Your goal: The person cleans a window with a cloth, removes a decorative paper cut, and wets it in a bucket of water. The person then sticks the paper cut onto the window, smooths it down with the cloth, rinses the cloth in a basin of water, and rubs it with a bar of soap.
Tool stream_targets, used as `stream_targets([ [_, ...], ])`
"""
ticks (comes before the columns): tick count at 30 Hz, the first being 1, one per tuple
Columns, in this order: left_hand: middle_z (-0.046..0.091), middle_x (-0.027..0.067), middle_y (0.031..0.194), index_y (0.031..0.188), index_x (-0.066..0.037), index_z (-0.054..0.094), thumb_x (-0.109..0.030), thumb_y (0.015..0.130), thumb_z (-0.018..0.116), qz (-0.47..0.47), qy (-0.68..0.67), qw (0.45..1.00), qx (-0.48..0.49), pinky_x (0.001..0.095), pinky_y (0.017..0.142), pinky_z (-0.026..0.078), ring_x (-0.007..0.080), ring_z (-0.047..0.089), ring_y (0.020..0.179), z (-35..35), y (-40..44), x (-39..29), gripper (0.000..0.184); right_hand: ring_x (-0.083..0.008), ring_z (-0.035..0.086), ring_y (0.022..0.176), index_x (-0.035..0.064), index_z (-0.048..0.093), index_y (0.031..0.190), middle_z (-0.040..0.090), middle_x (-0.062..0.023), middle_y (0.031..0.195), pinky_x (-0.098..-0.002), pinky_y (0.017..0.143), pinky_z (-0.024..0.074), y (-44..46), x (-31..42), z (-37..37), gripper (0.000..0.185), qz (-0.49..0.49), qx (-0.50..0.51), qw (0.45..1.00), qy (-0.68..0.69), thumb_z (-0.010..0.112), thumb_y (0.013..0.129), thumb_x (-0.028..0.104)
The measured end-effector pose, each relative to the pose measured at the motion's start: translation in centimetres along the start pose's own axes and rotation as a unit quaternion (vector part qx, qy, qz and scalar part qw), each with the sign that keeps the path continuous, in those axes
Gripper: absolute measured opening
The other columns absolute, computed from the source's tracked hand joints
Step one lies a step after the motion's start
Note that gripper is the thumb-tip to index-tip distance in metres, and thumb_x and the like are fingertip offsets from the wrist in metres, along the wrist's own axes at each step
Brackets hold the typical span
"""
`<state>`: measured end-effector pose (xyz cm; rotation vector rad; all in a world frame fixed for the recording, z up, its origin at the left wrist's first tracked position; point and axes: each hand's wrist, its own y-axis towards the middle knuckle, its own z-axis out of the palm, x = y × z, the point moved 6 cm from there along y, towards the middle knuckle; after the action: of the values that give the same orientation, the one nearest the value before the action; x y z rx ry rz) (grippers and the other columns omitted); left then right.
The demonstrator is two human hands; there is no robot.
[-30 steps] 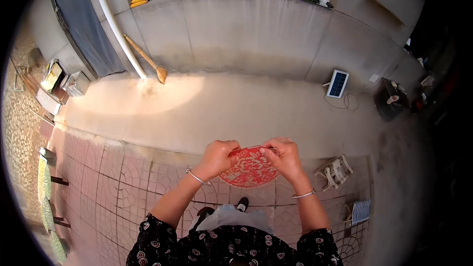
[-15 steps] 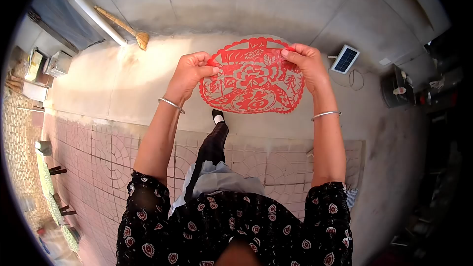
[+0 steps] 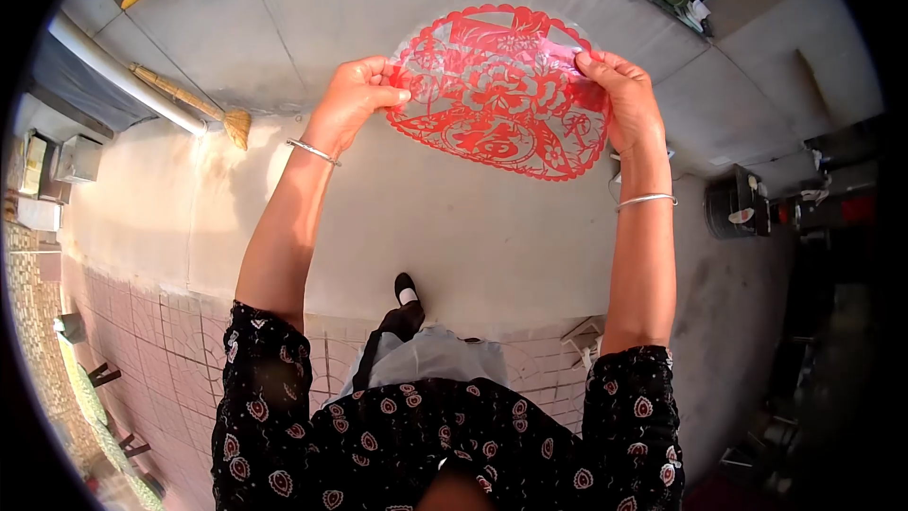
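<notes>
The character 福 [image 3: 487,140] reads low on the red openwork cutout [image 3: 515,87]. Level half a second ago, the cutout now slants down toward the right. It spans between the left hand [image 3: 357,99], pinching its left edge, and the right hand [image 3: 626,99], pinching its upper right edge

A straw broom [image 3: 233,121] is propped against the concrete wall [image 3: 340,24] beside a white pipe [image 3: 123,74], a blue curtain [image 3: 76,85] is hung to their left, a black bucket [image 3: 730,206] is seen at the right, and pink paving tiles [image 3: 142,326] are laid below.
</notes>
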<state>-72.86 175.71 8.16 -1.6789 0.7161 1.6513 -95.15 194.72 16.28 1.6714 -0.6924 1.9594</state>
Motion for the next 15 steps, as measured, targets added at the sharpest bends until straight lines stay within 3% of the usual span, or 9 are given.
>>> stream_targets([
  [8, 0.065, -0.0011, 0.075, 0.08, -0.009, 0.064, -0.009, 0.079, 0.07, 0.076, 0.008, 0.997, -0.009, 0.0238, 0.066, 0.046, 0.0077, 0.06, 0.068, 0.2, 5.8, -6.8, 0.006, -0.0134, 0.065, 0.07, -0.0021, 0.066, 0.095, 0.069, -0.0085, 0.084, -0.0267, 0.067, 0.0536, 3.5, 4.2, -3.0, 0.014, -0.049, -0.031, 0.998, -0.004, 0.065, 0.087, 0.009],
  [15, 0.065, 0.0005, 0.073, 0.081, -0.006, 0.065, -0.008, 0.083, 0.068, 0.178, 0.025, 0.984, -0.007, 0.0212, 0.062, 0.045, 0.0075, 0.059, 0.062, 2.0, 7.5, -12.4, 0.004, -0.0126, 0.066, 0.073, -0.0005, 0.066, 0.095, 0.069, -0.0074, 0.083, -0.0265, 0.07, 0.0532, 5.7, 6.4, -5.7, 0.015, -0.125, 0.007, 0.992, -0.025, 0.066, 0.087, 0.012],
])
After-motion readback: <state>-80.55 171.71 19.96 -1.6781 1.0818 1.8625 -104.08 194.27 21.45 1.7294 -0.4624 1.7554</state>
